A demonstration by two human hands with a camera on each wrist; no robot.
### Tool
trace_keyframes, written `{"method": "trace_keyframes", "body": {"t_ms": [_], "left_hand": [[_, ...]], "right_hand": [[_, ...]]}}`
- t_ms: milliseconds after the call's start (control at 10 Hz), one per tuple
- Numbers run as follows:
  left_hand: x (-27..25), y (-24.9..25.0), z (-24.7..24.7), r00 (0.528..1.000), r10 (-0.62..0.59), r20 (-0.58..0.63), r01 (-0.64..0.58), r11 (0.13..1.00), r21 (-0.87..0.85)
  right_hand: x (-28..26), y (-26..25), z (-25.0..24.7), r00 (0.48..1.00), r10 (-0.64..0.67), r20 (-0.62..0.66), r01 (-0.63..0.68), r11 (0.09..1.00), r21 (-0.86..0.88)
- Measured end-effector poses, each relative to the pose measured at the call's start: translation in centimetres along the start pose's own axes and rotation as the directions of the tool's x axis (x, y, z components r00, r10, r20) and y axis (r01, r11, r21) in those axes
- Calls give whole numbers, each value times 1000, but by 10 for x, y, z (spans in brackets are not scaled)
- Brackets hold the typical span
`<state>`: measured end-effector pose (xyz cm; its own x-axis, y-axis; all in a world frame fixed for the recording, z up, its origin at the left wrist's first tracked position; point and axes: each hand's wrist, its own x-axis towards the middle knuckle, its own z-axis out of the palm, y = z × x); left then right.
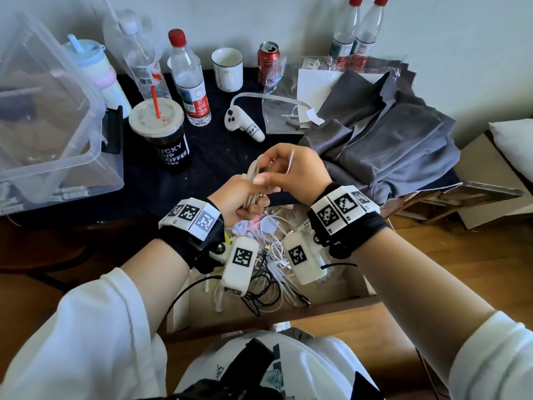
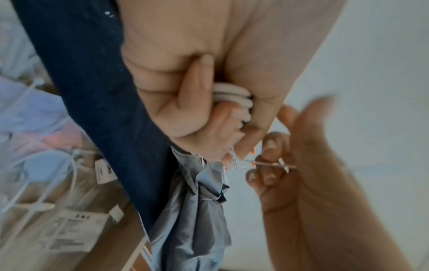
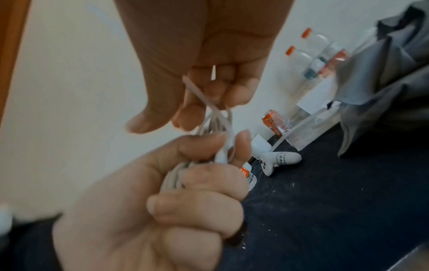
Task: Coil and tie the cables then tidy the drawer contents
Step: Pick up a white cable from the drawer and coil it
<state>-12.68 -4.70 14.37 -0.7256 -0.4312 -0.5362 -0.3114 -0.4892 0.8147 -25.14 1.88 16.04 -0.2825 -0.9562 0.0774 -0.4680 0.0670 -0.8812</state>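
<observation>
The left hand (image 1: 235, 197) grips a coiled grey-white cable (image 1: 253, 176) above the open drawer (image 1: 340, 308) while the right hand (image 1: 291, 168) pinches a thin white zip tie (image 3: 202, 95) around it, so this coil seems nearly tied, but the tangled cables (image 1: 271, 272) below are still loose.

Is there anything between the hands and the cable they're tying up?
No, nothing visible is in the way. The left hand already grips the coiled cable, and the right hand pinches the thin white tie that crosses the bundle. The drawer with the other cables lies open right beneath them.
</observation>
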Motion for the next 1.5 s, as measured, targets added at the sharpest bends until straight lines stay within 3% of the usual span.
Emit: {"method": "trace_keyframes", "body": {"t_ms": [100, 200, 400, 600, 1100, 1500], "left_hand": [[0, 1, -4, 1000, -26, 8, 26, 993, -116], [1, 2, -6, 999, -35, 40, 41, 984, -171], [2, 4, -4, 997, 29, 76, -16, 986, -164], [2, 4, -1, 997, 58, 45, -51, 987, -149], [4, 5, 0, 996, 74, 42, -69, 991, -118], [5, 5, 13, 997, 81, -4, -79, 983, 163]], "right_hand": [[-3, 3, -10, 999, -31, 42, 17, 952, 305], [-4, 0, -11, 995, -66, 75, 32, 921, 387], [-7, -9, -11, 997, -46, 56, 30, 966, 258], [-3, -2, -6, 996, -18, -84, 14, 998, -56], [-2, 2, -6, 996, -15, -84, 11, 999, -51], [1, -2, 3, 998, 21, -67, -31, 988, -153]]}}
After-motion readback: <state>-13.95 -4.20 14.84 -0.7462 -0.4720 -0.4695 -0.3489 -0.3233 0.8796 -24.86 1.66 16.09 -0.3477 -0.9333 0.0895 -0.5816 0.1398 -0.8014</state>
